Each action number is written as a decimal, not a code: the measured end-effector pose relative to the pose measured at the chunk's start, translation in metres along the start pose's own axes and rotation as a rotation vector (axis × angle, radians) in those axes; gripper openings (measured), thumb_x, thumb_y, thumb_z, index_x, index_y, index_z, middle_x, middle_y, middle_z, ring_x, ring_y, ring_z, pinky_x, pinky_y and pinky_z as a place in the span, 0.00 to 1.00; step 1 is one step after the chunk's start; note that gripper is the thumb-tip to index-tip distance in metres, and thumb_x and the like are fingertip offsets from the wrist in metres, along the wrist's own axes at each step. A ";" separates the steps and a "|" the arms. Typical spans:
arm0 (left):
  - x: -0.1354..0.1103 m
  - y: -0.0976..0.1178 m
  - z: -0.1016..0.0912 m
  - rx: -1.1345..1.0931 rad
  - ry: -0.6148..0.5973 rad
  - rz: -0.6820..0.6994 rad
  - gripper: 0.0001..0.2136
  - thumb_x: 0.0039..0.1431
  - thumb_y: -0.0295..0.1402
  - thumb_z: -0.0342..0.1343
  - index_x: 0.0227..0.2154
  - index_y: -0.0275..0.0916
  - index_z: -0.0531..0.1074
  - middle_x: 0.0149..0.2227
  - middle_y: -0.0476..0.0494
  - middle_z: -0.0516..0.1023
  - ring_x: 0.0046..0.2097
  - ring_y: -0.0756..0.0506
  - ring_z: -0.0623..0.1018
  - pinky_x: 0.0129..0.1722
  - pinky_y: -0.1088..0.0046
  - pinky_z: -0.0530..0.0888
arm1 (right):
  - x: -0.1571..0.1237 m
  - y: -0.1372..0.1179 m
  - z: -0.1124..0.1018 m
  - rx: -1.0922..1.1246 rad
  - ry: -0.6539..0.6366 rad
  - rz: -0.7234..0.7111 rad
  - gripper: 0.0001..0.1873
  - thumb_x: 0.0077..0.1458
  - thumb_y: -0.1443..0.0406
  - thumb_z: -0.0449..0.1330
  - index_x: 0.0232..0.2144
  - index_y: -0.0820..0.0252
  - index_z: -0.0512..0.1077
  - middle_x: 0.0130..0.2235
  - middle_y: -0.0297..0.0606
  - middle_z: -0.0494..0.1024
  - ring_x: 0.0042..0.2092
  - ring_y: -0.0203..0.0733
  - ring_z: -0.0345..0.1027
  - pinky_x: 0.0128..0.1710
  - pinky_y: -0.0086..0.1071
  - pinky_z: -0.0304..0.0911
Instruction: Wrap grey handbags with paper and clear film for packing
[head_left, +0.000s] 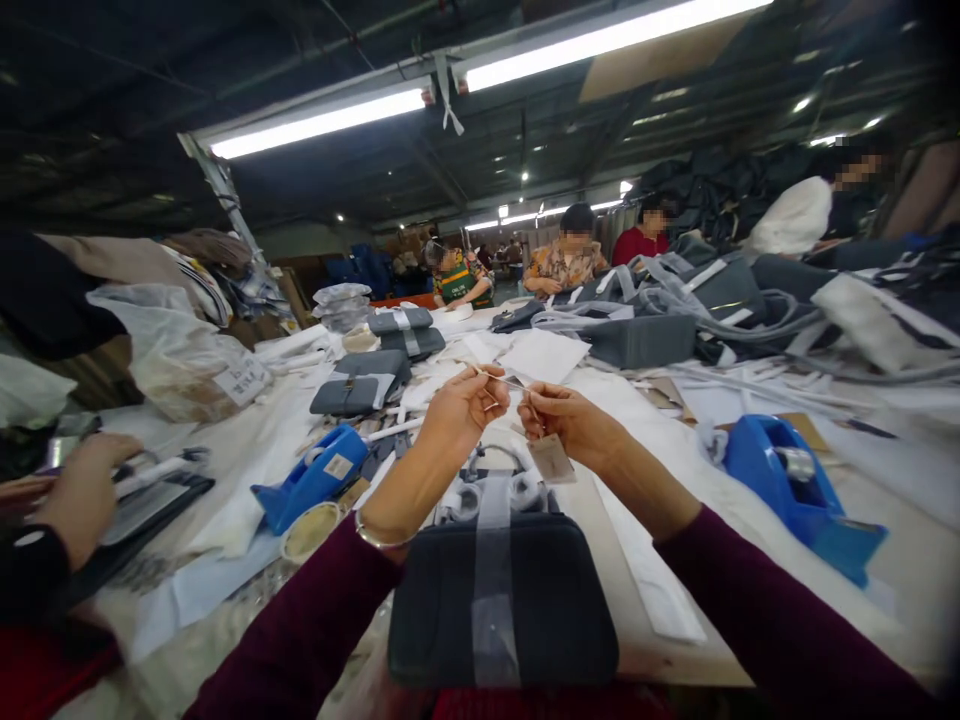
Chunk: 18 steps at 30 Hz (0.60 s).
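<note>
Cluttered table [626, 610]; tag [553, 460] in right hand [561, 415] illegible, strand [502, 378] in left hand [461, 410] blurred.

Tag [553, 460] just below grip: greyish-beige. Bag [562, 590] under grip: dk navy, w/ whitish band [493, 560]. Tape disp. [296, 492] L of grip: blue; R-side disp. [754, 462] ditto.

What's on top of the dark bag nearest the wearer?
A translucent strip runs over the dark bag, with pale wrapped pieces at its far edge. The strip clouds the surface beneath, so details there can't be made out; the bag's underside is hidden.
</note>
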<state>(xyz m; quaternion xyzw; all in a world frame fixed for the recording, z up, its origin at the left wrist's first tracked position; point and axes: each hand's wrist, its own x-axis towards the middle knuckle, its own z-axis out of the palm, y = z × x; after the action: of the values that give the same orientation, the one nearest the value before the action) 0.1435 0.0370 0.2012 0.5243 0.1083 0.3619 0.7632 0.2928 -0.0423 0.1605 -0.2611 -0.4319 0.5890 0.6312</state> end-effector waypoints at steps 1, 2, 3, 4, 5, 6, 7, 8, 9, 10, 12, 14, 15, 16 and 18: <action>0.007 -0.008 0.000 -0.035 0.026 -0.022 0.05 0.54 0.26 0.50 0.32 0.34 0.70 0.22 0.47 0.71 0.25 0.51 0.72 0.29 0.76 0.69 | -0.001 -0.001 -0.008 -0.011 -0.025 0.027 0.11 0.50 0.63 0.65 0.27 0.61 0.66 0.24 0.29 0.67 0.25 0.30 0.60 0.31 0.29 0.61; 0.013 -0.016 0.000 -0.069 0.058 -0.042 0.05 0.55 0.26 0.49 0.32 0.34 0.70 0.22 0.47 0.71 0.25 0.51 0.72 0.28 0.76 0.69 | -0.001 -0.002 -0.015 -0.027 -0.053 0.053 0.11 0.50 0.63 0.64 0.26 0.61 0.65 0.23 0.29 0.66 0.25 0.30 0.59 0.35 0.31 0.62; 0.019 -0.023 0.000 -0.098 0.093 -0.056 0.05 0.55 0.26 0.49 0.32 0.34 0.70 0.22 0.47 0.71 0.25 0.51 0.72 0.28 0.76 0.69 | -0.002 -0.002 -0.022 -0.041 -0.074 0.073 0.12 0.50 0.63 0.64 0.25 0.62 0.65 0.23 0.29 0.64 0.26 0.31 0.59 0.38 0.32 0.62; 0.024 -0.031 -0.002 -0.114 0.125 -0.061 0.05 0.54 0.26 0.49 0.31 0.34 0.70 0.22 0.47 0.71 0.25 0.51 0.72 0.29 0.75 0.69 | -0.002 -0.001 -0.028 -0.053 -0.083 0.084 0.13 0.50 0.62 0.64 0.24 0.61 0.64 0.23 0.29 0.63 0.26 0.31 0.59 0.40 0.34 0.62; 0.028 -0.040 -0.005 -0.108 0.150 -0.064 0.05 0.54 0.27 0.49 0.31 0.34 0.69 0.23 0.46 0.72 0.26 0.51 0.72 0.30 0.75 0.70 | -0.002 -0.001 -0.035 -0.060 -0.077 0.088 0.14 0.50 0.62 0.65 0.24 0.61 0.63 0.23 0.29 0.62 0.26 0.31 0.58 0.39 0.33 0.62; 0.031 -0.048 -0.009 -0.075 0.171 -0.066 0.04 0.53 0.27 0.51 0.30 0.34 0.69 0.25 0.45 0.73 0.27 0.51 0.73 0.31 0.74 0.70 | -0.001 -0.001 -0.041 -0.065 -0.056 0.093 0.15 0.49 0.61 0.65 0.23 0.61 0.62 0.23 0.28 0.61 0.26 0.31 0.57 0.36 0.32 0.61; 0.033 -0.057 -0.015 -0.014 0.195 -0.069 0.03 0.51 0.27 0.53 0.30 0.34 0.69 0.27 0.45 0.74 0.29 0.50 0.74 0.32 0.74 0.70 | 0.001 -0.002 -0.048 -0.071 -0.023 0.093 0.15 0.49 0.61 0.65 0.23 0.60 0.61 0.22 0.28 0.60 0.26 0.31 0.56 0.31 0.30 0.60; 0.033 -0.066 -0.023 0.064 0.228 -0.083 0.04 0.49 0.27 0.56 0.30 0.34 0.69 0.28 0.45 0.74 0.30 0.50 0.75 0.33 0.74 0.70 | 0.003 -0.003 -0.054 -0.082 0.017 0.091 0.16 0.49 0.61 0.65 0.23 0.60 0.61 0.22 0.27 0.59 0.24 0.30 0.54 0.27 0.27 0.56; 0.032 -0.075 -0.032 0.144 0.263 -0.110 0.05 0.47 0.26 0.57 0.29 0.35 0.69 0.29 0.45 0.74 0.31 0.50 0.75 0.34 0.74 0.70 | 0.006 -0.004 -0.061 -0.102 0.063 0.090 0.16 0.48 0.60 0.65 0.23 0.60 0.61 0.21 0.27 0.57 0.23 0.29 0.51 0.23 0.26 0.52; 0.030 -0.084 -0.041 0.211 0.299 -0.149 0.07 0.45 0.24 0.58 0.29 0.35 0.68 0.29 0.46 0.74 0.31 0.50 0.75 0.34 0.74 0.70 | 0.009 -0.005 -0.068 -0.131 0.115 0.092 0.16 0.48 0.60 0.65 0.23 0.60 0.61 0.20 0.26 0.56 0.21 0.28 0.48 0.20 0.25 0.47; 0.024 -0.101 -0.060 0.275 0.343 -0.243 0.07 0.41 0.21 0.58 0.25 0.36 0.68 0.26 0.49 0.73 0.29 0.51 0.74 0.34 0.74 0.70 | 0.017 -0.005 -0.081 -0.226 0.234 0.109 0.17 0.45 0.60 0.66 0.23 0.60 0.61 0.19 0.25 0.56 0.19 0.27 0.43 0.18 0.24 0.39; 0.017 -0.115 -0.074 0.265 0.320 -0.314 0.09 0.36 0.18 0.59 0.19 0.36 0.66 0.20 0.53 0.69 0.25 0.52 0.71 0.32 0.74 0.70 | 0.026 0.001 -0.091 -0.365 0.361 0.144 0.15 0.43 0.60 0.66 0.23 0.61 0.63 0.17 0.25 0.58 0.18 0.26 0.42 0.17 0.25 0.36; 0.014 -0.120 -0.079 0.252 0.301 -0.330 0.11 0.34 0.17 0.60 0.15 0.37 0.64 0.17 0.55 0.66 0.23 0.53 0.68 0.31 0.74 0.70 | 0.031 0.007 -0.094 -0.438 0.418 0.155 0.14 0.43 0.60 0.66 0.23 0.62 0.64 0.17 0.26 0.59 0.18 0.25 0.43 0.17 0.25 0.36; 0.012 -0.125 -0.082 0.236 0.286 -0.337 0.13 0.32 0.16 0.60 0.12 0.37 0.61 0.16 0.56 0.63 0.22 0.54 0.66 0.31 0.75 0.70 | 0.037 0.013 -0.095 -0.506 0.461 0.156 0.13 0.43 0.60 0.65 0.24 0.62 0.65 0.18 0.28 0.62 0.17 0.25 0.43 0.17 0.25 0.35; 0.011 -0.131 -0.085 0.190 0.284 -0.329 0.15 0.31 0.17 0.60 0.10 0.37 0.59 0.15 0.56 0.62 0.22 0.54 0.66 0.31 0.75 0.70 | 0.050 0.029 -0.092 -0.652 0.483 0.152 0.11 0.46 0.60 0.61 0.25 0.63 0.67 0.21 0.34 0.71 0.17 0.26 0.44 0.16 0.25 0.38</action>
<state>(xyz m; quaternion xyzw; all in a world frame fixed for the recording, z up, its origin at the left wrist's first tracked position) 0.1629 0.0811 0.0519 0.5128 0.3324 0.2909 0.7362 0.3528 0.0272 0.1028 -0.6092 -0.4147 0.3879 0.5536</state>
